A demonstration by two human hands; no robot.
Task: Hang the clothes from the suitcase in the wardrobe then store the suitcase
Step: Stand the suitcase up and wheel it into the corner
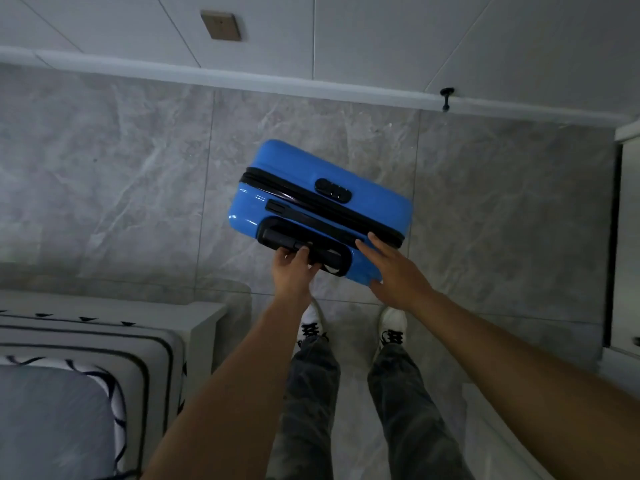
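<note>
Both hands meet the blue suitcase (320, 206), which stands upright and zipped on the floor tiles (138, 174) just ahead of the feet. Its long axis runs from upper left to lower right. The left hand (294, 268) is closed around the black pull handle (304, 247), and the right hand (394, 268) lies open and flat on the top, so the left one seems placed to lead.

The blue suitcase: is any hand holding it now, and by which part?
The left hand holds the blue suitcase by its black pull handle. The right hand lies open on the shell.
</note>
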